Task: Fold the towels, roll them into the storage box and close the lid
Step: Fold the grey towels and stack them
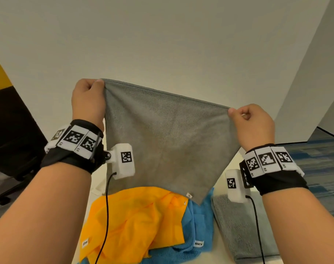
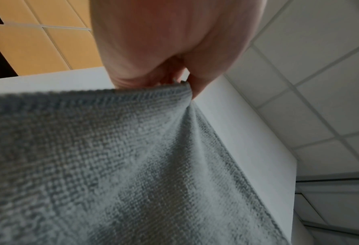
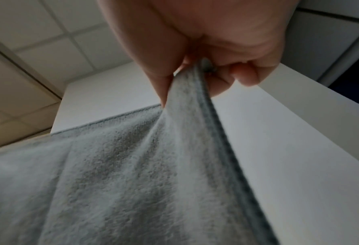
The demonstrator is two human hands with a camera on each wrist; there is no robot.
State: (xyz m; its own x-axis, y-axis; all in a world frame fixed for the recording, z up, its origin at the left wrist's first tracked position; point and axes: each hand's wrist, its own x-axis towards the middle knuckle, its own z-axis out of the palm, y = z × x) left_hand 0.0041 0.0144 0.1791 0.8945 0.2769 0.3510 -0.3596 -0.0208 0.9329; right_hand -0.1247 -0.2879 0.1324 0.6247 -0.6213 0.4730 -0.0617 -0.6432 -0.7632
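Note:
A grey towel (image 1: 162,134) hangs spread in the air in front of a pale wall. My left hand (image 1: 88,100) pinches its upper left corner and my right hand (image 1: 250,122) pinches its upper right corner. The top edge slopes down to the right. In the left wrist view the left hand (image 2: 174,69) pinches the grey towel (image 2: 121,165) at its hem. In the right wrist view the right hand (image 3: 195,66) pinches the grey towel (image 3: 121,174) bunched at its corner. The storage box is not in view.
Below the hanging towel, an orange towel (image 1: 135,223) lies crumpled on a blue towel (image 1: 198,227). A folded grey towel (image 1: 236,225) lies to the right on the pale table (image 1: 222,170). A dark chair (image 1: 12,134) stands at the left; blue carpet (image 1: 322,168) shows at the right.

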